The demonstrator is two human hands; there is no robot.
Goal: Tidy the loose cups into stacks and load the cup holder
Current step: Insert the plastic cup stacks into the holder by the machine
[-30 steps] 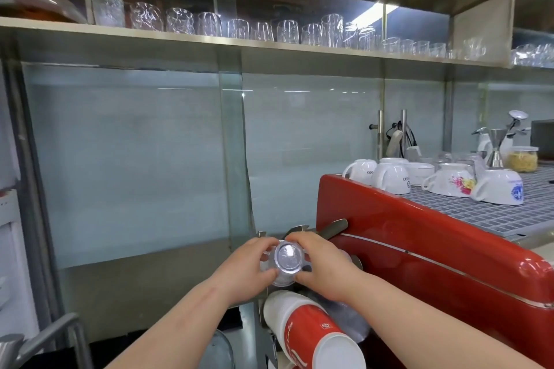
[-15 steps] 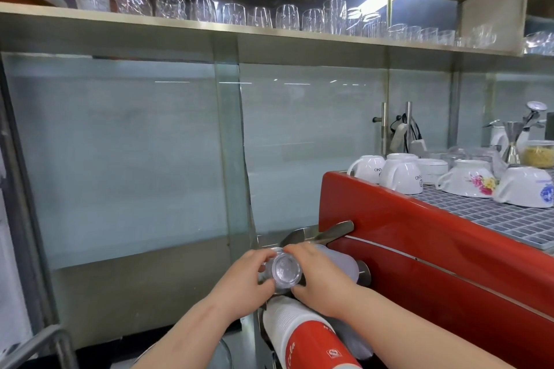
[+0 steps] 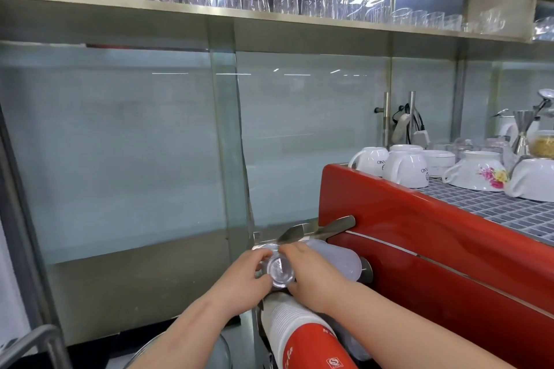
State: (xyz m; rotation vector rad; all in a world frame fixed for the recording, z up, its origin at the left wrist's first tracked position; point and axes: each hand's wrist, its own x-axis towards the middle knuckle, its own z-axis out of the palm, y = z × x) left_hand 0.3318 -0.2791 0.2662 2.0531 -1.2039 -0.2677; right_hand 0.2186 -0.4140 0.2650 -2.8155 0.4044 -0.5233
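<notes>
A stack of clear plastic cups [image 3: 281, 272] points its base at me, low in the middle of the view. My left hand [image 3: 244, 274] grips it from the left and my right hand [image 3: 311, 274] from the right, fingers wrapped round its sides. The stack sits in a slot of the metal cup holder [image 3: 302, 232] fixed beside the red machine. Under my hands a stack of red and white paper cups [image 3: 299, 338] lies in a lower slot. A stack of frosted white cups [image 3: 340, 259] sits in the slot to the right, partly hidden by my right hand.
A red espresso machine [image 3: 419, 234] fills the right side, with upturned white ceramic cups [image 3: 403, 169] on its top grid. A glass panel [image 3: 120, 144] stands behind the holder. The upper shelf [image 3: 209, 10] carries several upturned glasses. A metal tap [image 3: 33, 344] shows at bottom left.
Both hands and the clear cup stack have sunk lower in the view and a little further into the holder. My head has tilted up slightly.
</notes>
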